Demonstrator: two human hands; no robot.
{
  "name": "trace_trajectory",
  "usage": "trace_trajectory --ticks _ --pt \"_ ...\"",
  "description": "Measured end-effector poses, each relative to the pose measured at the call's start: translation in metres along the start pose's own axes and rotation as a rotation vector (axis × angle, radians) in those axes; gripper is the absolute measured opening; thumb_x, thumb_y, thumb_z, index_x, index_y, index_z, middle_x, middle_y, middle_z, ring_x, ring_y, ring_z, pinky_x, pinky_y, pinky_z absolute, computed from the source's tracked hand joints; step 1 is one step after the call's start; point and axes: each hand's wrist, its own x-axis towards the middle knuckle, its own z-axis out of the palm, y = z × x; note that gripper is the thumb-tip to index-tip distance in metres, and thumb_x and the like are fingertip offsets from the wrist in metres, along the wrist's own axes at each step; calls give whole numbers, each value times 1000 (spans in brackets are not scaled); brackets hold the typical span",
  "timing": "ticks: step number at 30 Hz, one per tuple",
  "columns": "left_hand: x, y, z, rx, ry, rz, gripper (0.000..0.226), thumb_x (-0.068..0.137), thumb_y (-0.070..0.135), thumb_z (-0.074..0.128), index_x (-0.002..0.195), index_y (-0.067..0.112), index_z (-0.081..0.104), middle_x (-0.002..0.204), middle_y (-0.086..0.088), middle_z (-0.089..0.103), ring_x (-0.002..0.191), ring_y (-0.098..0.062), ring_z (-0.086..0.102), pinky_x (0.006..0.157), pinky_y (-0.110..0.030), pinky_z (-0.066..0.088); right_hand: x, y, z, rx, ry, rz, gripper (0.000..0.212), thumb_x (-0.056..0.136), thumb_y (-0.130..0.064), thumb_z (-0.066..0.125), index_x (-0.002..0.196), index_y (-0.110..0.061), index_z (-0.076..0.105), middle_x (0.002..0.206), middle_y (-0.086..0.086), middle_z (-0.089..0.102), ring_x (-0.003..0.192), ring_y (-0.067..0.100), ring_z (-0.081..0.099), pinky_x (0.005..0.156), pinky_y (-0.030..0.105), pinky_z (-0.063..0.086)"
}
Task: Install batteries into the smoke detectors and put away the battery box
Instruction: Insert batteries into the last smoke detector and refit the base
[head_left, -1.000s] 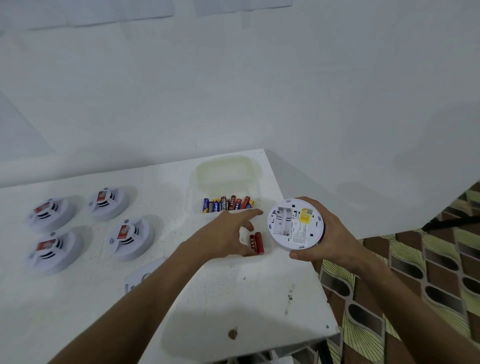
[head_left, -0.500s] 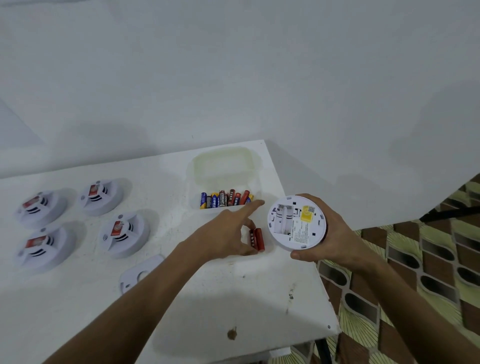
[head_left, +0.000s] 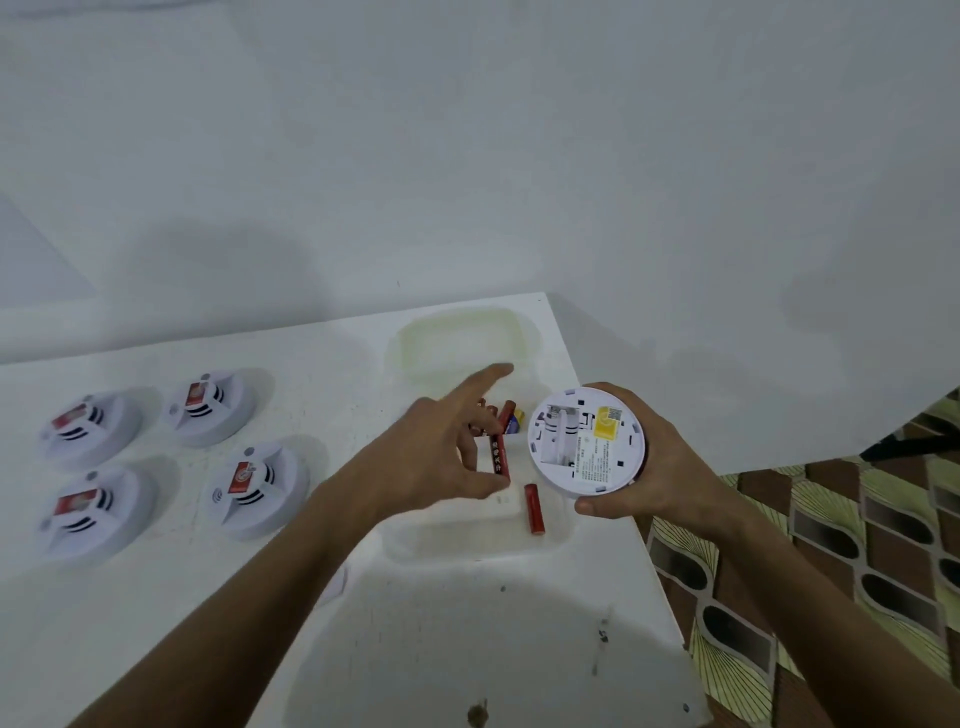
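Having lifted one red battery (head_left: 500, 460), left hand (head_left: 441, 457) pinches it.

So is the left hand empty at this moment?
No, the left hand pinches a dark red cylindrical battery between thumb and fingers, above the clear plastic battery box.
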Motion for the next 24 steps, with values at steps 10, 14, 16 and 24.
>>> trace_trajectory --ticks 10,14,16,24 --pt "11 27 -18 -102 54 119 100 70 24 85 146 42 22 110 17 68 88 -1 62 77 -15 53 23 -3 7 -3 -15 -58 86 54 -10 90 128 -25 49 118 -22 62 115 9 59 89 13 49" --pt "16 26 -19 -12 12 109 93 74 32 82 145 47 23 116 19 67 88 9 60 71 -4 46 26 -3 8 -9 -8 -67 84 54 -10 90 126 -26 49 117 -27 62 113 5 60 89 11 48" --pt "16 26 -20 48 -5 125 84 76 36 79 144 46 29 120 20 65 96 8 61 77 -4 46 26 -3 9 -14 -4 -74 83 55 -9 89 125 -25 50 117 -28 62 113 5 60 89 10 47" --pt "19 22 -23 88 -11 121 73 74 34 81 139 35 47 118 13 67 98 -2 62 84 -12 50 25 -3 10 -11 -7 -91 87 55 -8 91 128 -28 50 118 -18 63 113 11 61 90 16 50"
